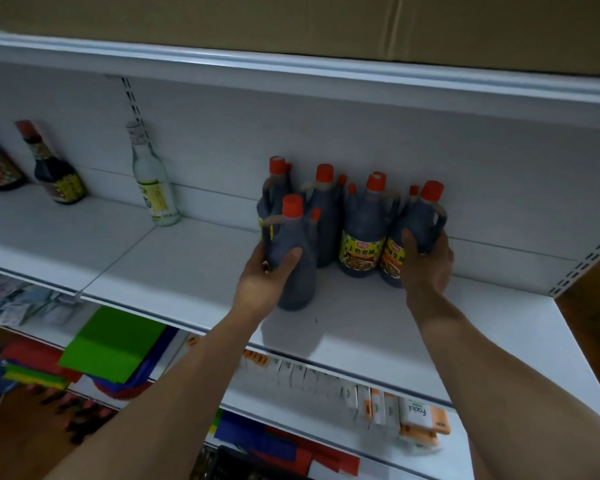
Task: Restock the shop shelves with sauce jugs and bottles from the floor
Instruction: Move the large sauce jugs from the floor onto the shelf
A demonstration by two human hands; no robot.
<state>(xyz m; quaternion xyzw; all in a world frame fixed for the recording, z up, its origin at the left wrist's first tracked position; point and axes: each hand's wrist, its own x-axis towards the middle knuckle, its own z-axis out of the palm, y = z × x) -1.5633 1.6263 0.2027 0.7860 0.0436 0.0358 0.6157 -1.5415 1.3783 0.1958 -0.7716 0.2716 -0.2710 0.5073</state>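
Observation:
Several dark sauce jugs with red caps stand grouped on the white shelf [194, 271]. My left hand [267, 275] grips the front jug [291, 251], which stands nearest the shelf's front edge with its label turned away. My right hand [426, 261] grips the rightmost jug [416, 223], whose yellow and red label faces left. Between them stands a jug with a yellow label [361, 233], and two more jugs [323, 206] stand behind against the back panel.
A clear bottle [153, 181] and a dark sauce bottle [54, 168] stand farther left on the same shelf. Brown cartons [291, 19] sit on the shelf above. Below lie coloured paper stacks [115, 344] and a row of small boxes [378, 400].

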